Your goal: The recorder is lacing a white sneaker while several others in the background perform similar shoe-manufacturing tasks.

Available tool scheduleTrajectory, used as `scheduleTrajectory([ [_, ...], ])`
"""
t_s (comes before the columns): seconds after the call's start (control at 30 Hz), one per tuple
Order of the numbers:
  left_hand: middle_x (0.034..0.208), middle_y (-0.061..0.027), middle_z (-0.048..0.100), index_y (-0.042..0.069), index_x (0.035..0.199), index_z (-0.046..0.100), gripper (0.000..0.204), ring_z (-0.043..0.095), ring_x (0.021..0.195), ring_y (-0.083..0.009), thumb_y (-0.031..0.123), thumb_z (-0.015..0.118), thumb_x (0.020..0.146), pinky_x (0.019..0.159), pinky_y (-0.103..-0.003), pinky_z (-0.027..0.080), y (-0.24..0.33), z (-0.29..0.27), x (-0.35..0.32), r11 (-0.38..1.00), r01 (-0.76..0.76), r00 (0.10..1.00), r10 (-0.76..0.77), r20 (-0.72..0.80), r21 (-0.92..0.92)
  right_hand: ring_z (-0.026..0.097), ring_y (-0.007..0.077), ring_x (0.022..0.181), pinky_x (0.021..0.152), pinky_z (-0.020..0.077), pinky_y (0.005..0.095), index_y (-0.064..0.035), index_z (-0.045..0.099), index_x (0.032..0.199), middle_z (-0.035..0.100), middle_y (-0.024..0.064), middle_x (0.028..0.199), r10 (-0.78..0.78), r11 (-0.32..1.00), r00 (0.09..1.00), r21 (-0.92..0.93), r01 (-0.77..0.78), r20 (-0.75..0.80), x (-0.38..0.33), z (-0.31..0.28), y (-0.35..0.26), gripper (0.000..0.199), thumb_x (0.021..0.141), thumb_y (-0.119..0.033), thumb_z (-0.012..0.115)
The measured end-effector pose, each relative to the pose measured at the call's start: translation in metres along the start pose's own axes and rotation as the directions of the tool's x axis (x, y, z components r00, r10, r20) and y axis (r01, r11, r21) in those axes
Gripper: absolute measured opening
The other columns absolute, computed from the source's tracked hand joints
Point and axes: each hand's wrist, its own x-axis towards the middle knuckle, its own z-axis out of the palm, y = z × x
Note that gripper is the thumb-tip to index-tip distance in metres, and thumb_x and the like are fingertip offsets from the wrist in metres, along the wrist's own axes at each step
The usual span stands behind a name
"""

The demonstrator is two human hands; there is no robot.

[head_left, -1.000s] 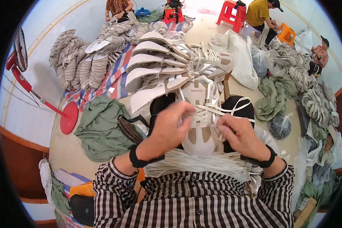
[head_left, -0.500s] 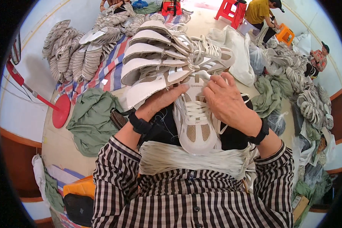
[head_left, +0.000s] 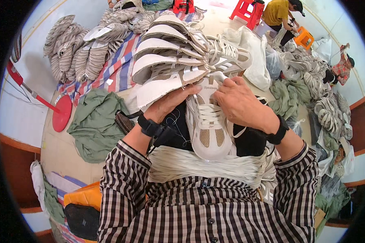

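Observation:
A white and beige sneaker upper [head_left: 209,143] lies toe toward me over my lap, laced across its front. My left hand [head_left: 170,101] is closed on its left side, the thumb resting by the top of the tongue [head_left: 208,87]. At the upper's right collar, my right hand [head_left: 243,103] has its fingers bent and pressed together around the top eyelets; the fingertips hide what they pinch, perhaps a lace end. A row of matching sneaker uppers [head_left: 160,46] fans out just beyond my left hand. Across my lap lies a bundle of flat white laces [head_left: 202,166].
Bundled uppers [head_left: 71,50] sit on a striped sheet [head_left: 113,67] at the far left. A green cloth [head_left: 95,125] and a red round stand base [head_left: 63,113] lie left. White sacking [head_left: 255,60] and heaped uppers [head_left: 328,113] are right. Two people [head_left: 278,16] sit far right.
My right hand has shifted slightly left and down over the tongue's top edge. My left hand keeps its hold. The whole view has moved slightly. A person far right now has an arm raised.

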Motion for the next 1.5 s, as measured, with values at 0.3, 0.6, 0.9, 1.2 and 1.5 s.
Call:
scheduleTrajectory([
  [0.3, 0.119, -0.0040, 0.058, 0.004, 0.123, 0.058, 0.042, 0.052, 0.105, -0.0147, 0.016, 0.068, 0.084, 0.092, -0.028, 0.042, 0.005, -0.001, -0.004, 0.998, 0.037, 0.999, -0.035, 0.030, -0.049, 0.051, 0.0260, 0.091, 0.089, 0.0346, 0.0429, -0.0062, 0.062, 0.084, 0.058, 0.0075, 0.082, 0.074, 0.974, 0.989, 0.224, -0.043, -0.131, -0.001, 0.020, -0.006, 0.012, 0.072, -0.006, 0.059],
  [0.6, 0.112, -0.0089, 0.062, 0.005, 0.119, 0.059, 0.036, 0.056, 0.100, -0.0199, 0.022, 0.062, 0.087, 0.090, -0.033, 0.043, 0.021, 0.017, -0.011, 0.981, -0.006, 0.995, 0.025, -0.097, 0.192, 0.051, 0.0274, 0.095, 0.091, 0.0358, 0.0432, -0.0051, 0.061, 0.080, 0.056, 0.0072, 0.088, 0.161, 0.985, 0.952, 0.104, -0.139, -0.259, -0.009, 0.012, -0.010, 0.008, 0.073, -0.008, 0.060],
  [0.9, 0.106, -0.0111, 0.062, 0.006, 0.101, 0.062, 0.023, 0.055, 0.104, -0.0249, 0.018, 0.066, 0.082, 0.092, -0.035, 0.042, 0.035, 0.021, -0.032, 0.904, 0.033, 0.995, 0.010, -0.096, 0.426, 0.049, 0.0290, 0.092, 0.080, 0.0364, 0.0406, -0.0047, 0.057, 0.079, 0.051, 0.0090, 0.085, 0.318, 0.927, 0.863, 0.319, -0.197, -0.392, 0.003, 0.039, -0.020, 0.003, 0.076, -0.005, 0.058],
  [1.2, 0.092, -0.0122, 0.055, 0.002, 0.091, 0.057, 0.017, 0.054, 0.091, -0.0290, 0.011, 0.066, 0.079, 0.081, -0.035, 0.043, 0.059, 0.021, -0.028, 0.745, -0.202, 0.979, 0.160, 0.124, 0.636, 0.048, 0.0297, 0.094, 0.081, 0.0362, 0.0406, -0.0039, 0.057, 0.078, 0.050, 0.0100, 0.086, 0.289, 0.920, 0.858, 0.371, -0.127, -0.424, -0.002, 0.042, -0.017, 0.004, 0.075, -0.002, 0.057],
  [1.5, 0.085, -0.0151, 0.048, 0.000, 0.088, 0.048, 0.012, 0.051, 0.082, -0.0354, 0.003, 0.058, 0.083, 0.074, -0.042, 0.041, 0.051, 0.029, -0.021, 0.690, -0.257, 0.966, 0.173, 0.191, 0.677, 0.048, 0.0300, 0.095, 0.083, 0.0369, 0.0414, -0.0030, 0.057, 0.079, 0.050, 0.0106, 0.086, 0.268, 0.918, 0.891, 0.377, -0.122, -0.366, -0.003, 0.040, -0.013, 0.004, 0.076, -0.004, 0.056],
])
